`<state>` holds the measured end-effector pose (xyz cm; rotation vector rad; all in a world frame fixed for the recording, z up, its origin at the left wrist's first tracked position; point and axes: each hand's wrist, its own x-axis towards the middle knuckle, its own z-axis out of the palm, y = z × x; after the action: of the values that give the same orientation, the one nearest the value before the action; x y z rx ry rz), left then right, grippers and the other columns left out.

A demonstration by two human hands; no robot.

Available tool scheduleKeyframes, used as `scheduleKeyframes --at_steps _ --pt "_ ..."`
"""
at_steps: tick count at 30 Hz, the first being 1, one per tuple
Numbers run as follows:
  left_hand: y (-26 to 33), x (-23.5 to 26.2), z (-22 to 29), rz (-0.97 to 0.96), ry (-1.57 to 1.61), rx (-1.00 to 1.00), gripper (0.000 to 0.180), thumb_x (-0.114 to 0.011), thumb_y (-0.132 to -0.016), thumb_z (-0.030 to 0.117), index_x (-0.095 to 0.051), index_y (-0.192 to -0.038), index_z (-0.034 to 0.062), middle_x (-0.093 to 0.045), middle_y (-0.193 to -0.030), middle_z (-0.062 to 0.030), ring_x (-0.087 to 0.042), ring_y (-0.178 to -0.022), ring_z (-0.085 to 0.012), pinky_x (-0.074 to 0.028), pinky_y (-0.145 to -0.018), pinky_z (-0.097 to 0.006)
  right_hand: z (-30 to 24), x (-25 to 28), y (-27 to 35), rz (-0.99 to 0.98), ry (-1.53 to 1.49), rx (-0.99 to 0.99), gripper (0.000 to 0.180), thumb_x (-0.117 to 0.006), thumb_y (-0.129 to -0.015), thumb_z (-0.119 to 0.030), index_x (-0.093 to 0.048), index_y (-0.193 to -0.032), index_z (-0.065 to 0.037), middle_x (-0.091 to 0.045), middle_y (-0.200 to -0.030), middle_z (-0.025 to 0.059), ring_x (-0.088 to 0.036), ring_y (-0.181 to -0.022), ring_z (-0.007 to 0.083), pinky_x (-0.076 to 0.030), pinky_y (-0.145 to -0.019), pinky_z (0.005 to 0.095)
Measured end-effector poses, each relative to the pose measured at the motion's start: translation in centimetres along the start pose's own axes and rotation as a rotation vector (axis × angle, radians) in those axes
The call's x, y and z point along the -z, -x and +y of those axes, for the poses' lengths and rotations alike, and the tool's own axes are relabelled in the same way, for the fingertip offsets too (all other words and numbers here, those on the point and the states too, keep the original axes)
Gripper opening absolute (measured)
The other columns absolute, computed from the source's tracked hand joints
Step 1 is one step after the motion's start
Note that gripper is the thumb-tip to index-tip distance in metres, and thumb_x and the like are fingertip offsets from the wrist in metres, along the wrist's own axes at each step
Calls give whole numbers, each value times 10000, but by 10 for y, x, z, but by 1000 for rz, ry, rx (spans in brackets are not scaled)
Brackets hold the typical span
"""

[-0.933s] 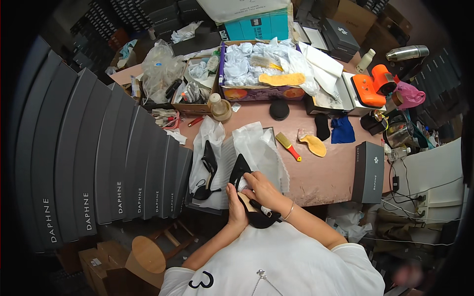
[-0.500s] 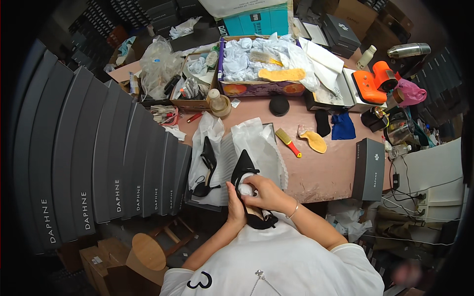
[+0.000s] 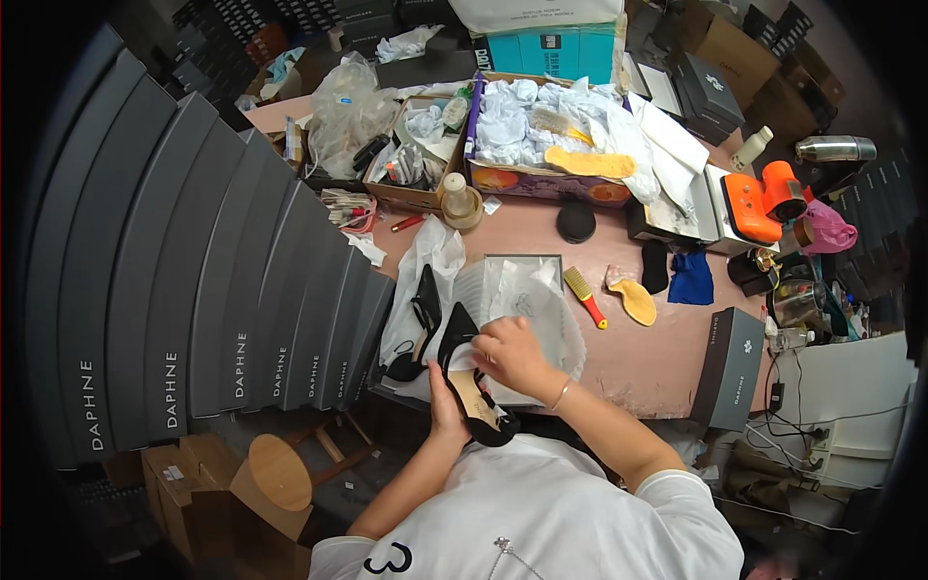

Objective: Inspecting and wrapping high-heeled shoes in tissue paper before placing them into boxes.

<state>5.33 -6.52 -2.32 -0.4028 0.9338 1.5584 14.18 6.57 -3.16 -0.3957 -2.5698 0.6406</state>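
Note:
My left hand is closed around the side of a black slingback shoe, which has a pointed toe and a tan insole. The toe points away from me, and something white shows inside its front part. My right hand is at the front opening of this shoe with its fingers curled; what they hold, if anything, is hidden. The matching black shoe lies to the left on white tissue paper. Beneath both shoes is an open shoebox lined with white paper.
Grey shoeboxes are stacked along the left, and another grey box stands at the right table edge. A red-handled brush, a yellow insole-shaped pad and a blue cloth lie right of the open box. Behind sits a carton of crumpled paper.
My right hand has shifted from the shoe's middle toward its toe. The white wad it was gripping in the opening is mostly out of sight. The whole view has swung slightly.

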Motion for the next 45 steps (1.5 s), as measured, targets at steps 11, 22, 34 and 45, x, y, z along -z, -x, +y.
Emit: scheduleKeyframes --at_steps 11,22,34,45 --pt "-14 20 5 74 -102 -87 675 -337 -871 726 -548 -1043 108 -550 -728 -45 -556 -628 -178 -474 -567 -310 27 17 10 105 248 -213 359 -744 -616 -167 -569 -915 -71 -592 -940 77 -566 -883 247 -392 -736 362" --pt "0 12 -21 74 -68 -98 653 -343 -895 691 -490 -1207 136 -544 -1066 -57 -547 -941 -197 -470 -783 -345 -24 -20 29 -217 107 109 79 -554 -781 -168 -595 -774 -101 -572 -672 31 -601 -652 206 -405 -678 341" --pt "-15 15 -31 9 -275 -260 723 -254 -947 629 -290 -1427 89 -391 -1393 -97 -387 -1296 -224 -359 -1049 -361 -16 -49 -5 -296 -561 -320 697 -390 -941 -556 -462 -846 131 -427 -852 256 -436 -799 374 -378 -766 406" --pt "-55 31 40 -102 -279 101 417 -503 -933 474 -571 -978 66 -634 -839 -93 -624 -659 -225 -529 -590 -345 -64 -64 14 123 -425 -278 752 -380 -946 -539 -486 -651 145 -501 -578 297 -522 -566 397 -436 -595 454"
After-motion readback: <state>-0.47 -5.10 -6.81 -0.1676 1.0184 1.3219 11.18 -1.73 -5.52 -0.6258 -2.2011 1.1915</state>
